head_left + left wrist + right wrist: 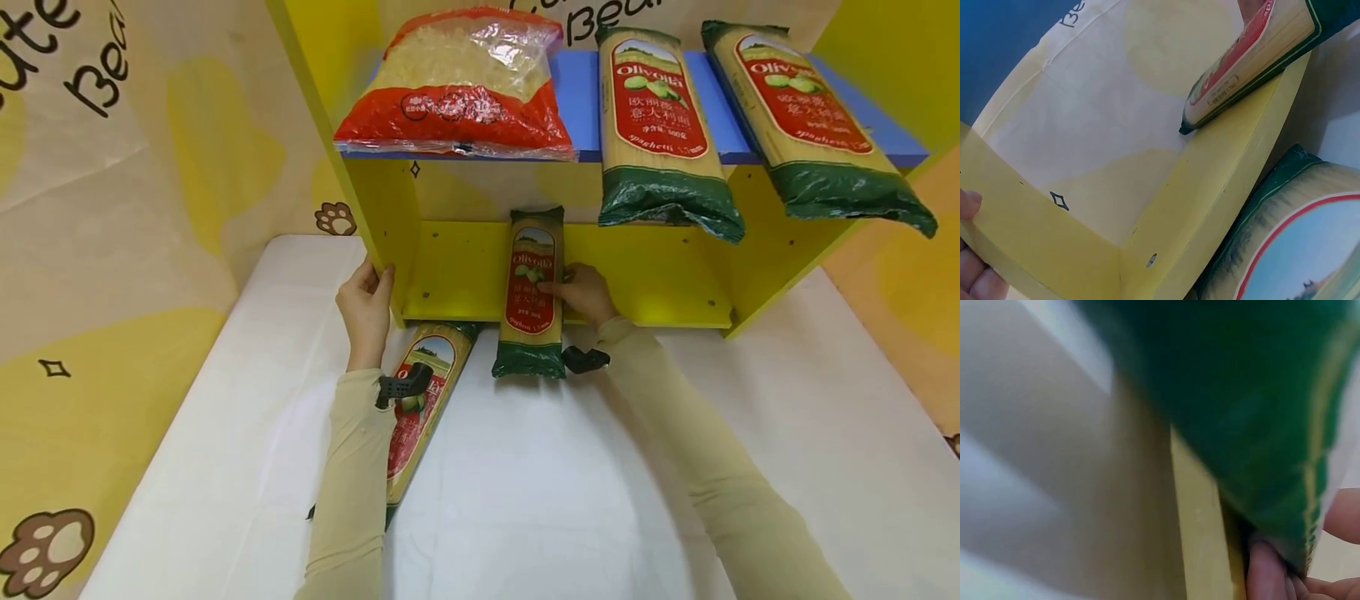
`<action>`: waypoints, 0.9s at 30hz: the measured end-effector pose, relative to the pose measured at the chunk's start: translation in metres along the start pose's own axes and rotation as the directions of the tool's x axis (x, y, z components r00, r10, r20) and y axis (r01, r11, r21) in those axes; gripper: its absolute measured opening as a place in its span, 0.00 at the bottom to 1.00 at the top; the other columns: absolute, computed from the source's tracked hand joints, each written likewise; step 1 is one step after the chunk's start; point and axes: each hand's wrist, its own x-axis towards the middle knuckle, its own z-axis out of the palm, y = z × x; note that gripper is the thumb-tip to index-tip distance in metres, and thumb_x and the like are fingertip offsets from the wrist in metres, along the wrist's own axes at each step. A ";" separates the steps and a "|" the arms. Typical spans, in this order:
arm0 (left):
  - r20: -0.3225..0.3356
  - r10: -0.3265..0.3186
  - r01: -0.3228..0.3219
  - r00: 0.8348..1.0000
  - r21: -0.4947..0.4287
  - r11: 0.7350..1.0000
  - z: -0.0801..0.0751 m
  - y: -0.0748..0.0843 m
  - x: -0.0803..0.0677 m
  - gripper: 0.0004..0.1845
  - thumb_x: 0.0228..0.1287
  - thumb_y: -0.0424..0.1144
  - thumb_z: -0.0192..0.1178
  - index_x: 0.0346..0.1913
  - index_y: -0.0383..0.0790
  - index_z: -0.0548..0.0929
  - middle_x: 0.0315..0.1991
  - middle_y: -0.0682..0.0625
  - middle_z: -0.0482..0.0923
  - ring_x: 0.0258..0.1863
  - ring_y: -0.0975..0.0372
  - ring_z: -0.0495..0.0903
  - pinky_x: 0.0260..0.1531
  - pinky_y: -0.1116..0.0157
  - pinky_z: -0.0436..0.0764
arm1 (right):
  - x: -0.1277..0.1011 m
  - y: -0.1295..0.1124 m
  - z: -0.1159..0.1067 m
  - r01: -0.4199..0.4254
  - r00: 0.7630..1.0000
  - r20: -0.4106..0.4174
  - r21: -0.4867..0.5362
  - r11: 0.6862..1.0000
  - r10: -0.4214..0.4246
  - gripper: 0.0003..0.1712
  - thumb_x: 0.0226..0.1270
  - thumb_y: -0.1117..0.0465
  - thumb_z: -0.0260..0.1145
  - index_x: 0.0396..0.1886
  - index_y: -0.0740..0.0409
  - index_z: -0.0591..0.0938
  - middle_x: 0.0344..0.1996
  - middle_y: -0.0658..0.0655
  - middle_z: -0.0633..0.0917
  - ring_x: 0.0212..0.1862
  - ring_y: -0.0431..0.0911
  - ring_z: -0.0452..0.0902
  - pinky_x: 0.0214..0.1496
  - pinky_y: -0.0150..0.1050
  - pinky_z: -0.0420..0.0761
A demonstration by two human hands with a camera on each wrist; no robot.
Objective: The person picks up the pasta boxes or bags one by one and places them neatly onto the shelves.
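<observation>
My right hand [585, 292] holds a spaghetti pack [534, 287] by its right side, thumb on the front. The pack's back end lies on the lower yellow board [637, 287], and its green near end juts over the front edge. In the right wrist view, fingers [1266, 569] are beneath that pack. My left hand [365, 310] grips the front edge of the shelf's left side panel [390, 242], with thumb and fingers on opposite faces. Below my left wrist, a second spaghetti pack [442, 367] lies slanted on the white table, partly hidden by the sleeve.
On the blue upper shelf [581, 92] lie a red-and-clear bag of pale pasta [465, 83] and two spaghetti packs, one in the middle [660, 108] and one at the right [813, 117]; both overhang the front edge. The white table [517, 483] extends before the shelf.
</observation>
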 end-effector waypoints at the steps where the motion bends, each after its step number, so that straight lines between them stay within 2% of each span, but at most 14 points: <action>1: 0.000 0.001 -0.001 1.000 0.003 1.000 0.000 0.000 0.000 0.17 0.66 0.32 0.57 0.57 0.34 0.79 0.47 0.39 0.81 0.44 0.54 0.82 0.45 0.68 0.80 | -0.001 0.000 0.001 0.002 1.000 -0.006 0.000 1.000 -0.002 0.37 0.62 0.51 0.66 0.59 0.75 0.69 0.52 0.69 0.77 0.47 0.55 0.72 0.49 0.43 0.76; 5: 0.004 0.010 -0.010 1.000 0.000 1.000 0.000 0.001 -0.001 0.17 0.66 0.32 0.57 0.57 0.34 0.79 0.47 0.39 0.81 0.44 0.53 0.82 0.45 0.67 0.80 | -0.009 -0.001 0.001 0.038 0.999 -0.031 -0.019 0.999 -0.038 0.37 0.61 0.51 0.66 0.60 0.75 0.69 0.52 0.70 0.78 0.48 0.57 0.74 0.50 0.47 0.77; 10: 0.014 0.008 -0.008 1.000 -0.006 1.000 -0.001 0.000 -0.001 0.18 0.66 0.32 0.57 0.58 0.35 0.78 0.47 0.39 0.81 0.44 0.54 0.82 0.44 0.68 0.80 | -0.016 0.001 -0.003 0.109 0.991 -0.059 -0.153 0.982 -0.119 0.33 0.59 0.50 0.68 0.53 0.74 0.76 0.45 0.68 0.82 0.43 0.57 0.76 0.44 0.46 0.78; 12: 0.017 -0.003 0.003 1.000 -0.008 1.000 -0.002 0.000 0.000 0.18 0.66 0.33 0.58 0.58 0.35 0.78 0.47 0.39 0.81 0.45 0.55 0.82 0.45 0.67 0.80 | -0.021 0.004 -0.007 0.137 0.987 -0.062 -0.167 0.976 -0.149 0.31 0.60 0.51 0.68 0.52 0.73 0.77 0.44 0.68 0.82 0.43 0.57 0.76 0.44 0.46 0.78; 15: 0.020 -0.019 0.019 1.000 -0.017 1.000 -0.003 0.000 0.000 0.18 0.66 0.32 0.58 0.58 0.35 0.78 0.47 0.39 0.81 0.45 0.55 0.82 0.47 0.66 0.79 | -0.031 0.013 -0.012 0.159 0.985 -0.055 -0.084 0.984 -0.164 0.29 0.61 0.53 0.67 0.53 0.73 0.77 0.45 0.68 0.81 0.45 0.57 0.74 0.46 0.46 0.77; 17: 0.026 -0.027 0.027 0.999 -0.019 0.999 -0.003 0.001 0.000 0.19 0.66 0.33 0.58 0.59 0.35 0.78 0.48 0.39 0.81 0.46 0.55 0.82 0.47 0.66 0.79 | -0.040 0.019 -0.014 0.158 0.986 -0.046 0.016 0.987 -0.157 0.27 0.62 0.56 0.66 0.54 0.73 0.76 0.46 0.69 0.79 0.46 0.57 0.74 0.48 0.45 0.77; 22: 0.028 -0.025 0.026 0.999 -0.025 0.999 -0.003 0.002 0.000 0.18 0.66 0.33 0.58 0.58 0.34 0.78 0.48 0.39 0.81 0.46 0.54 0.82 0.47 0.66 0.79 | -0.066 0.030 -0.016 0.157 0.986 0.024 0.204 0.966 -0.166 0.25 0.65 0.60 0.64 0.55 0.75 0.74 0.50 0.71 0.77 0.48 0.58 0.75 0.55 0.46 0.76; 27: 0.034 -0.034 0.034 0.999 -0.015 0.999 -0.003 0.003 0.001 0.19 0.66 0.33 0.58 0.59 0.35 0.77 0.49 0.39 0.81 0.47 0.55 0.82 0.48 0.66 0.78 | -0.087 0.032 -0.014 0.156 0.981 0.067 0.269 0.950 -0.180 0.24 0.66 0.59 0.63 0.55 0.73 0.75 0.50 0.69 0.78 0.47 0.56 0.76 0.55 0.49 0.76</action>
